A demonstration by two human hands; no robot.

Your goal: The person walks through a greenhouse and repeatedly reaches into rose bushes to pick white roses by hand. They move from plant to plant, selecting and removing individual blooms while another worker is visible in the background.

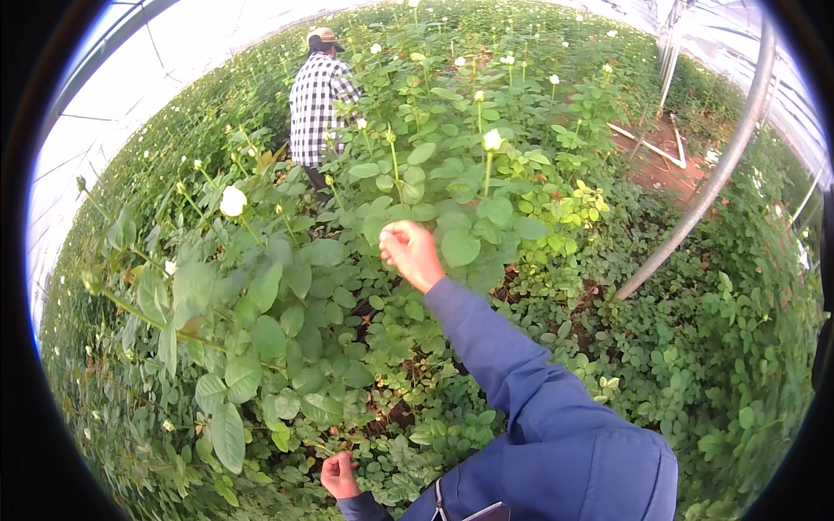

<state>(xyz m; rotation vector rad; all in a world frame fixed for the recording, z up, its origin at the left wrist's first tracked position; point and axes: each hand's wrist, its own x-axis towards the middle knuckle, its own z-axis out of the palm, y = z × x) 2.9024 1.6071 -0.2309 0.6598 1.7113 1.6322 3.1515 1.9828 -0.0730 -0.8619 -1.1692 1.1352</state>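
My right hand (409,253) is raised at the middle of the view among rose plants, its fingers curled and thumb near the fingertips; nothing is plainly seen in it. Leaves of a rose bush (460,246) stand right beside it. Low at the bottom, my left hand (339,475) has bent fingers over the foliage. A thin stem lies near its fingertips, and whether it is held I cannot tell. A white rose (493,139) stands upright beyond my right hand. Another white rose (233,201) is to the left. A long stem with a green bud (92,282) leans in from the left.
A person in a checked shirt and cap (319,107) stands among the roses ahead, facing away. A curved metal pole (707,189) rises on the right. Behind it, white pipes (651,148) lie on reddish soil. Dense rose foliage surrounds me under a translucent greenhouse cover (189,39).
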